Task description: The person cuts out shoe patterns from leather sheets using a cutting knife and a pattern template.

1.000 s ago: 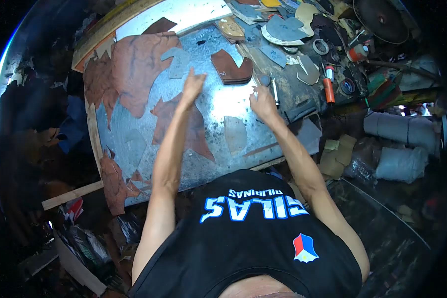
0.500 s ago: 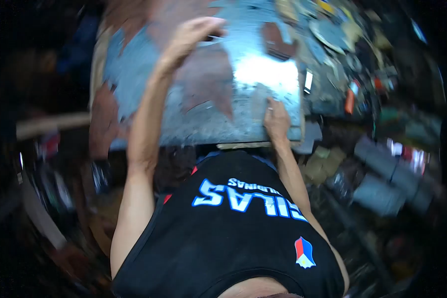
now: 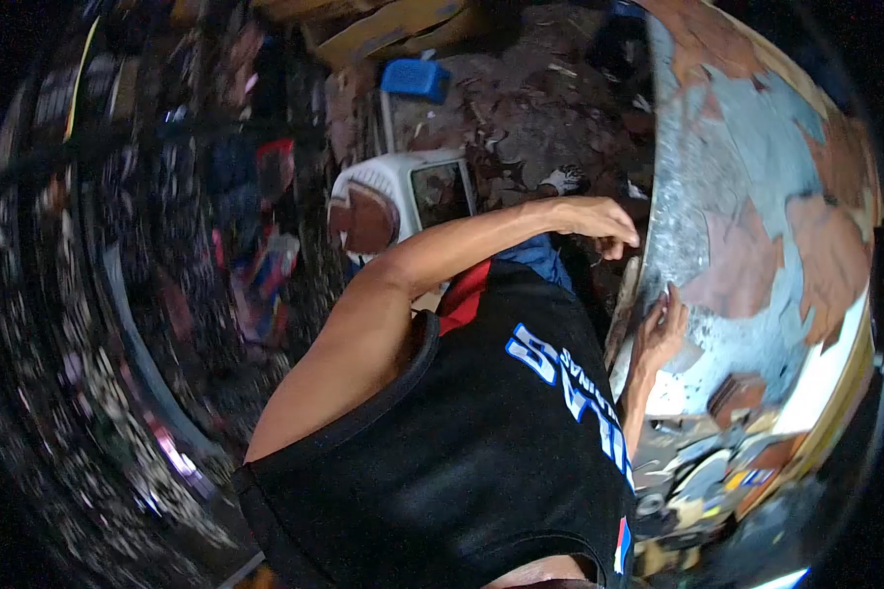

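My left hand (image 3: 599,224) is in the air beside the near edge of a metal-topped table (image 3: 673,206). Its fingers are loosely bent and apart, and I see nothing held in them. At the table's edge, my right hand (image 3: 663,329) rests with its fingers apart, also with no object visible in it. Beyond it on the metal top lies a thin brown leather-like sheet (image 3: 742,260). A darker ragged brown piece (image 3: 833,257) is farther across. Near the table's right end sits a small dark brown piece (image 3: 737,398).
Scraps and tools (image 3: 702,476) are heaped past the table's right end. To my left stands a white piece of furniture (image 3: 403,172) with a brown round piece (image 3: 368,218) on it. Behind it is a blue container (image 3: 414,79). Dark scraps litter the floor (image 3: 530,88).
My view has turned left, so the table now lies at the right. My left hand has come off the brown sheet and out past the table's edge. My right hand stays at the table.
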Tool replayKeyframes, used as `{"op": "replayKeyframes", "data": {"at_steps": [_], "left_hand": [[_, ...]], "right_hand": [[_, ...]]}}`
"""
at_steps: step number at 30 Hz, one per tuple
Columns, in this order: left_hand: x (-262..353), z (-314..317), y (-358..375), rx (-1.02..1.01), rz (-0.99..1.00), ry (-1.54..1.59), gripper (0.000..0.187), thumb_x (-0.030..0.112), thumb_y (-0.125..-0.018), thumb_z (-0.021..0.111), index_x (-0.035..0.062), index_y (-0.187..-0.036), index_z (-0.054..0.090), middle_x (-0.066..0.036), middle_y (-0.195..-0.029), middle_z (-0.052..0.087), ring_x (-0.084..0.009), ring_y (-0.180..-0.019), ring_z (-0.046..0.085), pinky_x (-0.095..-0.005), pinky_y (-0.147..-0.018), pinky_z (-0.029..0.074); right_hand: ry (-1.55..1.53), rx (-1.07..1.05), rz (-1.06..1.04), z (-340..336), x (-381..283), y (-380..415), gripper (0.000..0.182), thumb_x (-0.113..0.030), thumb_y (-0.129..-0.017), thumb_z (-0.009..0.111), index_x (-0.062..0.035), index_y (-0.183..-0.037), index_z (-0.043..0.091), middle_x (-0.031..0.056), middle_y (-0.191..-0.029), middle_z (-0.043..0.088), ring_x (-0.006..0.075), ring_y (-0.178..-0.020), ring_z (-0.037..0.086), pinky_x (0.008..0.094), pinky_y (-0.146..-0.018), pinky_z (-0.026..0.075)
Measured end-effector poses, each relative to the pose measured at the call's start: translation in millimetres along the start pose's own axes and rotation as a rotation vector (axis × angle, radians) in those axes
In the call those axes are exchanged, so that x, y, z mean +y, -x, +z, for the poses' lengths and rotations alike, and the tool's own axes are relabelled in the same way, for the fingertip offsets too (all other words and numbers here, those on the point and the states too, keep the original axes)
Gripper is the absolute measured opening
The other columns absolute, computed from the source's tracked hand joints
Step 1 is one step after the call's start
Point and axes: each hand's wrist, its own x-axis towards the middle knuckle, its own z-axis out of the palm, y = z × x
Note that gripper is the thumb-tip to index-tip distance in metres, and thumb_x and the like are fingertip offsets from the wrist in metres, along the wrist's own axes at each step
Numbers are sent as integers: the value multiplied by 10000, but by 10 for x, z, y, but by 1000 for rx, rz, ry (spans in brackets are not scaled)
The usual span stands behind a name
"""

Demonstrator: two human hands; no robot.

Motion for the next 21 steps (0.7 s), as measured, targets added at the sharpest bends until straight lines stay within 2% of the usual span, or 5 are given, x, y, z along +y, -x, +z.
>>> {"op": "replayKeyframes", "data": {"at_steps": [10, 11, 13, 19, 21], "left_hand": [[-2808, -949, 1600, 1061, -161, 655, 259, 322, -875, 653, 71, -930, 617, -52, -762, 604, -198, -654, 615, -327, -641, 556], [-3553, -1073, 1911, 1044, 64, 7, 329, 390, -891, 620, 65, -936, 591, -58, -718, 565, -252, -669, 605, -383, -637, 567], [-3377, -839, 2216, 1449, -172, 1033, 436, 476, -896, 584, 68, -1046, 558, -113, -811, 575, -294, -683, 601, -466, -649, 561], [-3748, -988, 2815, 1806, -95, 1611, 720, 631, -887, 484, 163, -1422, 374, -204, -1288, 490, -357, -1156, 503, -638, -882, 441], [-4083, -1090, 2876, 1833, 127, 1580, 753, 681, -845, 437, 223, -1440, 381, -52, -1461, 408, -344, -1307, 366, -624, -953, 371]], "right_hand": [[107, -64, -130, 333, 86, -215, 273, -201, -965, 527, -117, -1216, 593, 162, -1053, 636, 339, -847, 631, 420, -692, 497], [116, -71, -140, 340, 96, -214, 273, -201, -965, 527, -117, -1216, 593, 162, -1053, 636, 339, -847, 631, 420, -692, 497], [135, -60, -161, 340, 116, -238, 290, -213, -965, 522, -123, -1234, 580, 168, -1090, 634, 366, -912, 623, 428, -735, 503], [174, -61, -181, 368, 218, -310, 273, -218, -990, 500, -44, -1187, 576, 202, -1121, 633, 338, -943, 629, 404, -776, 508], [140, -137, -21, 333, 127, -337, 260, -218, -989, 507, -44, -1169, 581, 205, -1093, 643, 340, -912, 635, 392, -771, 512]]}}
